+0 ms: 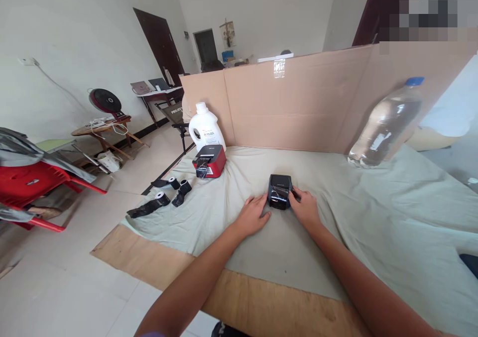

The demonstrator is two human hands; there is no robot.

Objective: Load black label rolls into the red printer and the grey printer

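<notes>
A small black thermal printer sits on the cloth in front of me, with a shiny black strip hanging over its front. My left hand lies at its left side, fingers stretched out and fingertips against the casing, the thumb apart. On the other side my right hand grips the right edge of the printer, thumb near the front and fingers along the side. Farther left stands a red and black printer, also with a black strip at its front. Several rolls of black strip lie partly unrolled near it.
Behind the red printer stands a white jug. A cardboard panel rises along the back. At the right a large clear bottle with a blue cap leans. Pale green cloth covers most of the wooden board. A red chair is at far left.
</notes>
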